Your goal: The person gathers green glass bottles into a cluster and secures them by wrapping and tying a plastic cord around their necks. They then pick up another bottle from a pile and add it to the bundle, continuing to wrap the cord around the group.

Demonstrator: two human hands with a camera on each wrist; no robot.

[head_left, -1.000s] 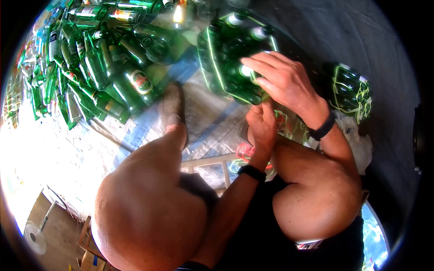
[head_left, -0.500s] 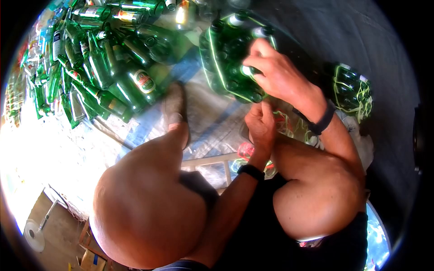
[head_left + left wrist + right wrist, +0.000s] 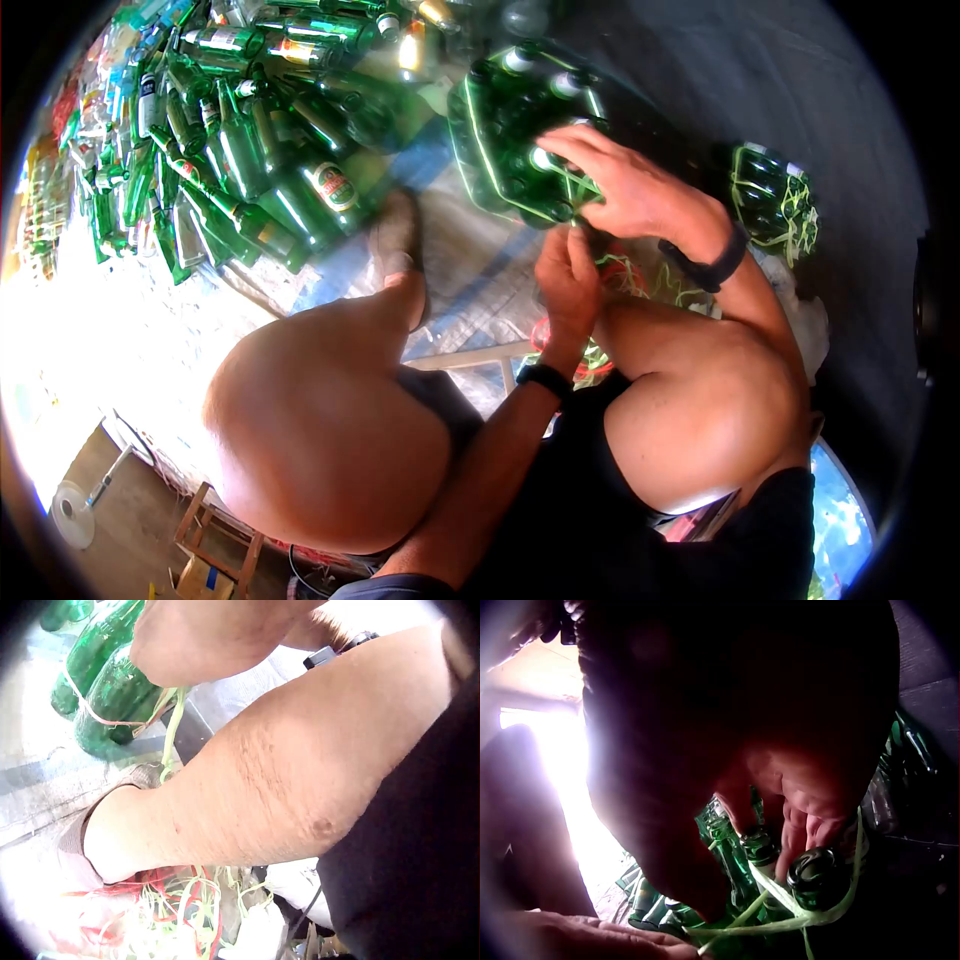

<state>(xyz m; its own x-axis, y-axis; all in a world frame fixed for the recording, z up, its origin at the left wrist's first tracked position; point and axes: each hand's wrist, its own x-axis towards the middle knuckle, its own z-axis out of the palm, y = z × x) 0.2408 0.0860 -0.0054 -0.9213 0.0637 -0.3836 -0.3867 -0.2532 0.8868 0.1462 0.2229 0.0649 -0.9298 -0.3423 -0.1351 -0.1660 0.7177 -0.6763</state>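
Note:
Green bottles stand bundled (image 3: 490, 140) in pale green strap (image 3: 478, 135) at top centre of the head view. My right hand (image 3: 645, 190) is over the bundle's right side, fingers extended and thumb apart. In the right wrist view its fingers (image 3: 791, 832) reach down among the bottle necks, beside a dark mouth (image 3: 814, 874) with strap (image 3: 832, 911) around it. My left hand (image 3: 570, 275) pinches strap at the bundle's near edge. Strap (image 3: 174, 731) hangs below that hand (image 3: 206, 641) in the left wrist view; its fingertips are out of frame.
Loose green bottles (image 3: 235, 150) are piled at upper left. A second strapped bundle (image 3: 770, 200) stands at right. Tangled red and green strap (image 3: 620, 275) lies near my legs, with a white bag (image 3: 800, 310) beyond. A small wooden stool (image 3: 215, 535) is at lower left.
My right fingers have straightened from a more bent pose at the bottle neck, and strap now shows under them. My left hand has shifted slightly left.

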